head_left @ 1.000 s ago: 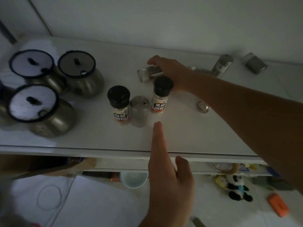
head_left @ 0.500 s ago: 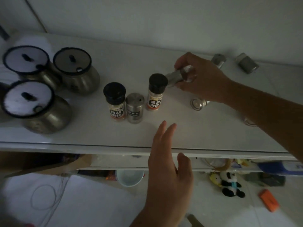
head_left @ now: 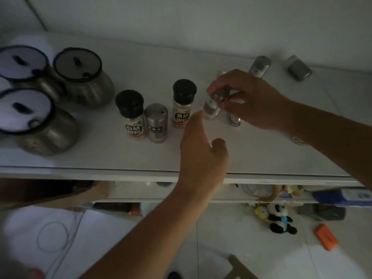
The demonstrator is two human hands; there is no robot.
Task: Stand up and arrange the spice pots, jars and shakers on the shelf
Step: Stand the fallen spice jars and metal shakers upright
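Note:
On the white shelf [head_left: 261, 158] my right hand [head_left: 249, 97] grips a small steel shaker [head_left: 211, 108] by its top, holding it nearly upright just right of a black-capped spice jar [head_left: 182, 101]. My left hand [head_left: 201, 154] reaches over the shelf's front edge with fingers apart, its fingertips close to that shaker and holding nothing. Left of them stand a steel shaker [head_left: 156, 122] and another black-capped jar [head_left: 131, 113]. Three round steel pots with lids [head_left: 78, 73] stand at the far left. Two more steel shakers [head_left: 259, 66] [head_left: 299, 68] lie on their sides at the back right.
A small round metal piece [head_left: 233, 119] lies on the shelf under my right hand, and another [head_left: 300, 140] pokes out beside my right forearm. A white wall rises behind the shelf. Below it a lower shelf holds clutter; a panda toy [head_left: 278, 218] and an orange object [head_left: 326, 236] lie on the floor.
My right hand picked a lying shaker up from the back and carried it forward, turning it upright beside the right black-capped jar. My left hand moved forward towards it.

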